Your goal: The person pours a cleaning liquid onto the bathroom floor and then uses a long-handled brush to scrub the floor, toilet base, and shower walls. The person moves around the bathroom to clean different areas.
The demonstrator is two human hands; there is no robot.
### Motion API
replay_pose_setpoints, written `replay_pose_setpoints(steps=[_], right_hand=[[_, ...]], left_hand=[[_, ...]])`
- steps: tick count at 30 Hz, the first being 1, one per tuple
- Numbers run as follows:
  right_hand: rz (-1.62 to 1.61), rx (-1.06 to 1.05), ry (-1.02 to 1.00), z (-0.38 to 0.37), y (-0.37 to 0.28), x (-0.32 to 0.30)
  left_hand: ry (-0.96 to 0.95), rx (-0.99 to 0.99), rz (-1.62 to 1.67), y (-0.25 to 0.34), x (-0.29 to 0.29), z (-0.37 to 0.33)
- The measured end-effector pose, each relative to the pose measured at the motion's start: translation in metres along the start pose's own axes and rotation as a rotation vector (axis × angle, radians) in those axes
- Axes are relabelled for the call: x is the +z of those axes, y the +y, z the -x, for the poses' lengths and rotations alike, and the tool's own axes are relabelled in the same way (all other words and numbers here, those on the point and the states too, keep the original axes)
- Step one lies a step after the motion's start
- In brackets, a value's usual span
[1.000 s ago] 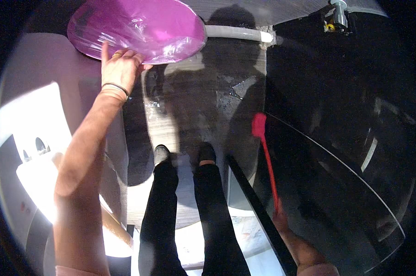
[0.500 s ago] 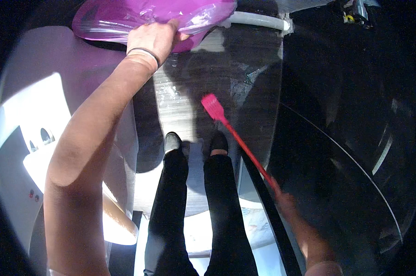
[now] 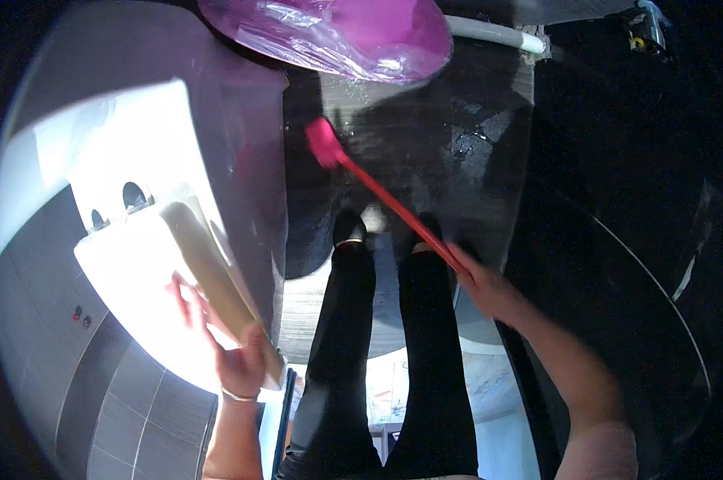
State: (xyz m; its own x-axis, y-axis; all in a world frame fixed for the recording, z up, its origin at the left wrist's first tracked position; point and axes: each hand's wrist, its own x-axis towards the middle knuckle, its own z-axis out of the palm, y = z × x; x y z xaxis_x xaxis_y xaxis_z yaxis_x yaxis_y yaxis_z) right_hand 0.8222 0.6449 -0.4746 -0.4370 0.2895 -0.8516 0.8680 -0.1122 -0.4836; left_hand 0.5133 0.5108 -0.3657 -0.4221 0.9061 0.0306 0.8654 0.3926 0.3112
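Note:
A long red-handled brush, its flat pink head angled up and left over the wet-looking dark floor, is gripped near the handle's end by my right hand. The head's bristles are blurred. At the left, my left hand has its fingers spread against a glossy white fixture that looks like a toilet with a rounded lid. The thumb lies near the lid's shaded, beige-looking edge. Bright glare hides part of the fingers' contact.
At the top stands a pink-purple rounded panel with crinkled clear film on it. A pale pipe runs right from behind it. My feet are on the dark floor. Grey wall tiles are at lower left.
My left hand has left the pink-purple panel and come down to the white fixture. The brush has shifted left and up, and the whole view has swung leftward.

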Motion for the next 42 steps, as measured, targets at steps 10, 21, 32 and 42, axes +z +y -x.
replay_pose_setpoints(steps=[10, 21, 32, 42], right_hand=[[-0.229, -0.131, 0.241, 0.001, -0.07, 0.238], [-0.57, 0.011, 0.175, -0.028, -0.06, 0.289], [-0.5, -0.184, 0.511, -0.097, -0.031, 0.317], [-0.059, -0.1, 0.406, 0.071, 0.067, 0.531]], left_hand=[[0.097, 0.031, 0.161, -0.11, -0.006, 0.044], [0.134, 0.128, 0.039, -0.139, -0.001, 0.058], [0.113, 0.059, 0.594, -0.131, 0.014, 0.057], [0.205, 0.025, 0.689, -0.07, -0.025, 0.188]])
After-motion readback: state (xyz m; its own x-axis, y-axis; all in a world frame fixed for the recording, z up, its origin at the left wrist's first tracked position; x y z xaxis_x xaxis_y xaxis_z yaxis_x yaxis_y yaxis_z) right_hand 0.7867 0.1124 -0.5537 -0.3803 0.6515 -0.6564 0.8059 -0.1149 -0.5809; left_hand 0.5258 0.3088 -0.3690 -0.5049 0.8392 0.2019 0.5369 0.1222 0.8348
